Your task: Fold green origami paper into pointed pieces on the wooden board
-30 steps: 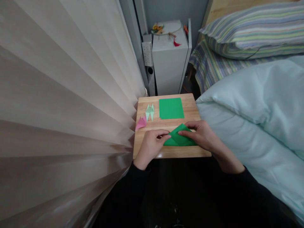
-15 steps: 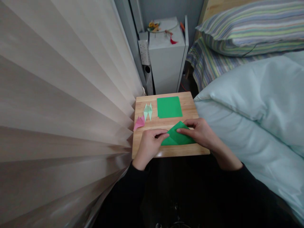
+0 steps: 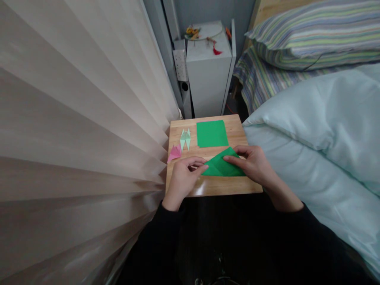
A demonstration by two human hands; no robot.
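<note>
Inside tabletop edges; folded green paper

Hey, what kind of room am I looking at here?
Most likely a bedroom: there's a striped pillow and a pale blue quilt on the right, and a small white cabinet standing beyond the wooden table.

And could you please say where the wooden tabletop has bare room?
The wooden tabletop shows bare wood between its near edge and the folded green paper, and right of the square green paper. Its left side is crowded: pink origami and pale green origami sit close together beyond the left hand.
</note>
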